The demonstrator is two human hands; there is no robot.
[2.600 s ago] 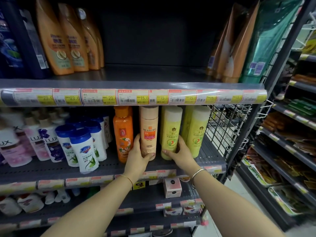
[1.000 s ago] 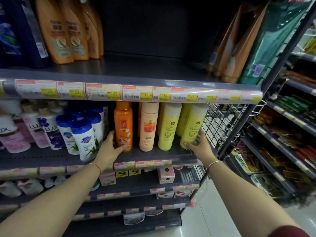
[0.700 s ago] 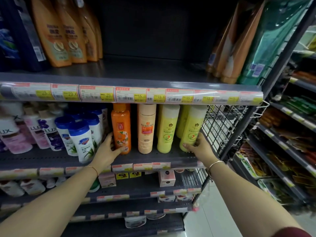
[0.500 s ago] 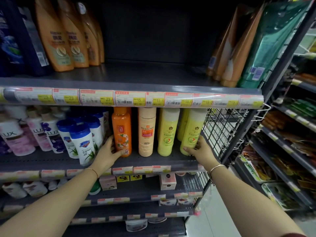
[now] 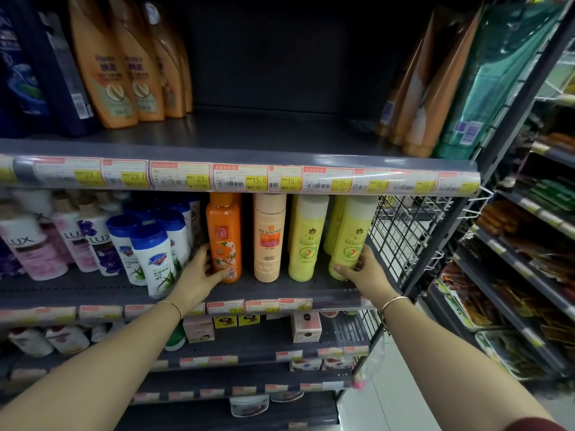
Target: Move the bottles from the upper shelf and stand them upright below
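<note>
On the lower shelf [image 5: 311, 289] stand an orange bottle [image 5: 224, 234], a peach bottle [image 5: 268, 236] and yellow bottles [image 5: 306, 236], all upright in a row. My left hand [image 5: 200, 273] wraps the base of the orange bottle from its left side. My right hand [image 5: 362, 270] grips the base of the rightmost yellow bottle [image 5: 351, 234] from the right. A further yellow bottle stands behind it. The middle of the upper shelf [image 5: 264, 138] holds nothing.
Tan shampoo bottles [image 5: 115, 63] and dark blue ones stand at the upper shelf's left; brown and green refill pouches [image 5: 435, 88] lean at its right. White blue-capped bottles [image 5: 152, 253] and Lux bottles crowd the lower left. A wire grid [image 5: 401, 234] closes the right end.
Both hands moved outward from the peach and inner yellow bottles: the left onto the orange bottle, the right onto the rightmost yellow bottle. Over the last second they stay there.
</note>
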